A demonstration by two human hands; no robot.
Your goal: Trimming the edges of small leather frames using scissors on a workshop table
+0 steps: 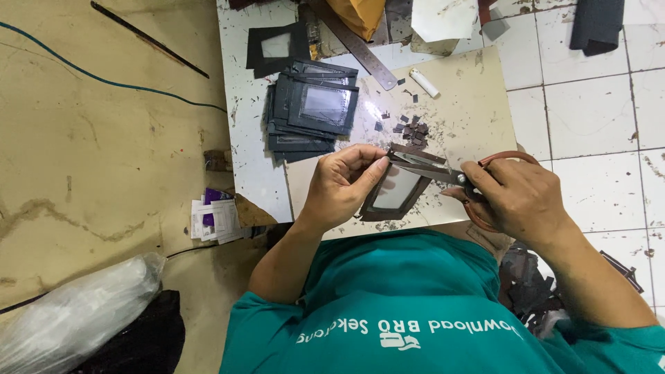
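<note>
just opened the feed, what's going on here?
A person in a teal shirt is trimming a dark frame with scissors. The left hand pinches the frame's top corner; the right hand works the scissors, blades at that corner. They work over a beige board. On it lie a stack of similar frames, dark offcuts, a steel ruler and a white tube.

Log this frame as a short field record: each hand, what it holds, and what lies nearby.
left hand: pinches dark frame piece with clear window
right hand: holds scissors, blades at the piece's top edge
work surface: beige board, small dark offcuts
nearby: stack of similar window pieces, metal ruler, white lighter
</note>
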